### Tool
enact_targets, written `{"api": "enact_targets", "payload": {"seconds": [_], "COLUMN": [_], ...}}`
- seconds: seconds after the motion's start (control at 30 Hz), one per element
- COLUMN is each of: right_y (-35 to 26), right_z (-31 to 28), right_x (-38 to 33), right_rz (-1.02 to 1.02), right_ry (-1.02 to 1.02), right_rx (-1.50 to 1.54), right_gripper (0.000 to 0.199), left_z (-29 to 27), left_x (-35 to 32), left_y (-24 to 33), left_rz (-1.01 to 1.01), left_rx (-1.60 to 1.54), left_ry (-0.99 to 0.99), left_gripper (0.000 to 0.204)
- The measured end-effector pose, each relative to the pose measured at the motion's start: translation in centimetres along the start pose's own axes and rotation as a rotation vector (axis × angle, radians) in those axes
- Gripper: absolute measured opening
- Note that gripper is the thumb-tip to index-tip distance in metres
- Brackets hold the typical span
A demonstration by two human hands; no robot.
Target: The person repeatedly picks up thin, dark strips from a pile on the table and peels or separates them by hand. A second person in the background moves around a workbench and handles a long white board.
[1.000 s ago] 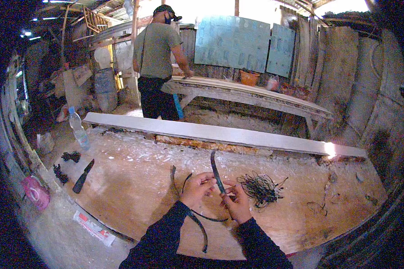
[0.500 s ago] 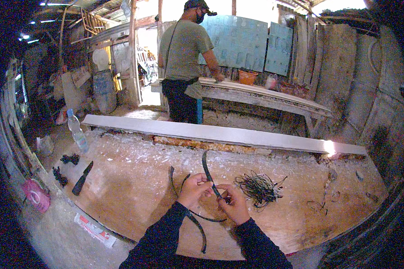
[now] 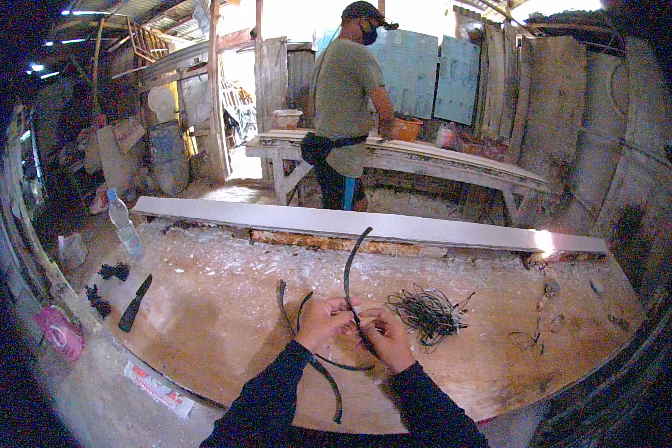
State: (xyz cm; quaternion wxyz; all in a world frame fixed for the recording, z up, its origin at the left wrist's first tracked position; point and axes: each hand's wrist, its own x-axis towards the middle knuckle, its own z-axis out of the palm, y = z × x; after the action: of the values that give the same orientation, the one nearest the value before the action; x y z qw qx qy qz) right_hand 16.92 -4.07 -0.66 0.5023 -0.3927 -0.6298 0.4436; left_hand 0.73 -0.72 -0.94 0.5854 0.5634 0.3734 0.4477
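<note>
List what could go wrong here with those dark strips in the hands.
1. The curved strip pinched between the left hand and right hand stands bent upward; if the fingers slip, it may spring toward the face.
2. The loose strips under the wrists could be swept off the worktable edge.

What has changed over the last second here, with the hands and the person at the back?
The person at the back stepped rightward along the far bench. The dark strip tilted between both hands, left hand and right hand, which kept hold. Bottle and wire bundle stayed put.
</note>
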Motion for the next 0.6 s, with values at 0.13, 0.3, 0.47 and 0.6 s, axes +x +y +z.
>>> {"api": "enact_targets", "payload": {"seconds": [0.13,0.3,0.47,0.6], "right_y": [0.7,0.8,0.4,-0.6], "right_z": [-0.4,-0.6,-0.3,-0.2], "right_x": [0.3,0.3,0.0,-0.4], "right_rz": [0.138,0.146,-0.145,-0.157], "right_ry": [-0.033,0.025,0.119,0.156], "right_rx": [0.272,0.18,-0.278,-0.374], "right_gripper": [0.016,0.016,0.015,0.013], "left_z": [0.1,0.3,0.7,1.0], "left_x": [-0.2,-0.2,-0.2,-0.3], "left_y": [0.3,0.4,0.3,0.2], "left_rz": [0.057,-0.005,0.103,0.148], "left_rx": [0.024,-0.09,0.044,0.049], "left_ry": [-0.045,-0.064,-0.022,0.001], "left_gripper": [0.033,0.033,0.035,0.035]}}
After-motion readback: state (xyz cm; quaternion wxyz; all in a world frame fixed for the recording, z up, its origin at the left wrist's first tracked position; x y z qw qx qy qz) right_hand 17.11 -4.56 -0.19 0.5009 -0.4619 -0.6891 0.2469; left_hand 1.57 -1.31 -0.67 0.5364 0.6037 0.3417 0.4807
